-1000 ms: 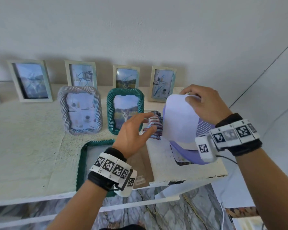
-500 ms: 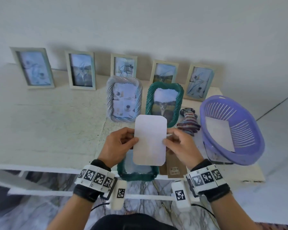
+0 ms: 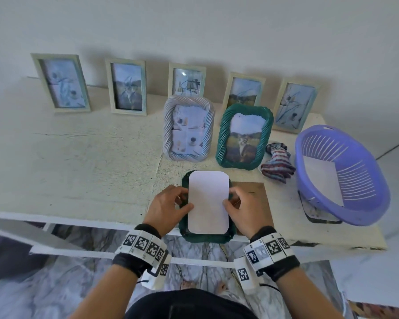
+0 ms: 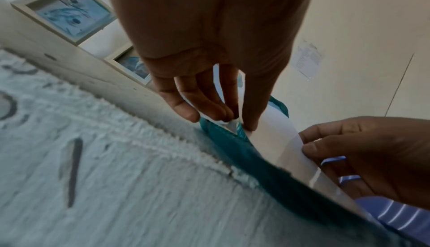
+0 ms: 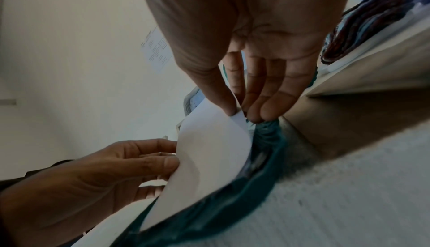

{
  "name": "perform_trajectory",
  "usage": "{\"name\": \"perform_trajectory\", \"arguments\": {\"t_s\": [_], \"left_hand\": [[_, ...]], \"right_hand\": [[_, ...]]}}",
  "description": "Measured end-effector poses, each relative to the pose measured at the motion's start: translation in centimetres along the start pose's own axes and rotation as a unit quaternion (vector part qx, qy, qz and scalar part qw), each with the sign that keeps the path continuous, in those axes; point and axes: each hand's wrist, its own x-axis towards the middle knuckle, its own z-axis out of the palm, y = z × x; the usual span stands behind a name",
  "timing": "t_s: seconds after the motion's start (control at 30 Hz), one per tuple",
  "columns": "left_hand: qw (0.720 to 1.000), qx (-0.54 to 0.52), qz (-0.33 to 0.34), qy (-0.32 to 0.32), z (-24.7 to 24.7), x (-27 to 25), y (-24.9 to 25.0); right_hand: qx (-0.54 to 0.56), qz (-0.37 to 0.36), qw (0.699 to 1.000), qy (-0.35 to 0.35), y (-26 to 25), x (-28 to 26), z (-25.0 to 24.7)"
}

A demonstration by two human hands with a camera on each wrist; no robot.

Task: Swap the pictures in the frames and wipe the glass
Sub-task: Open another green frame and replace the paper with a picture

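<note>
Lowering a white photo, blank side up, into the back of a green frame lying flat at the table's [image 3: 83,162] near edge, by the look of it

Largest first: pale rough table against a plain wall [image 3: 217,24], marble-pattern floor below. Purple basket [image 3: 364,217] at the right end, a white sheet inside it. Row of five pale frames along the wall, then a grey rope frame [image 3: 168,125] and a green rope frame with a cat picture [image 3: 220,139] standing in front. Brown backing board [image 3: 260,194] lies flat just right of the work, partly under the right hand. Striped cloth [image 3: 277,165] bunched between the cat frame and basket, untouched, so wiping judged not yet done

Key relation: photo [image 3: 208,201] sits over the flat green frame [image 3: 206,238], long axis running away from the person, same as the frame opening. It looks bowed, edges lifted, not seated; wrist views show it curving up off the frame. Left hand [image 3: 165,206] pinches the left long edge, thumb on top, fingers under; right hand [image 3: 247,208] pinches the right long edge the same way. Both equally near, one per side, fingertips touching the frame rim

Next move likely needs the sheet pressed down into the recess; corners could catch on the rim. Backing board close by the right hand for closing up
</note>
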Motion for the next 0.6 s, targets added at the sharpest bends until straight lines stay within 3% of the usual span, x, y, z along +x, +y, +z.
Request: {"name": "perform_trajectory", "arguments": {"t_s": [0.23, 0.6], "left_hand": [[0.998, 0.033, -0.050, 0.002, -0.01, -0.16, -1.26], [0.998, 0.019, -0.053, -0.007, 0.11, -0.51, -1.55]], "right_hand": [[-0.022, -0.005, 1.000, 0.003, -0.03, 0.35, 1.68], [-0.043, -0.005, 0.999, -0.019, 0.29, 0.38, 2.05]]}}
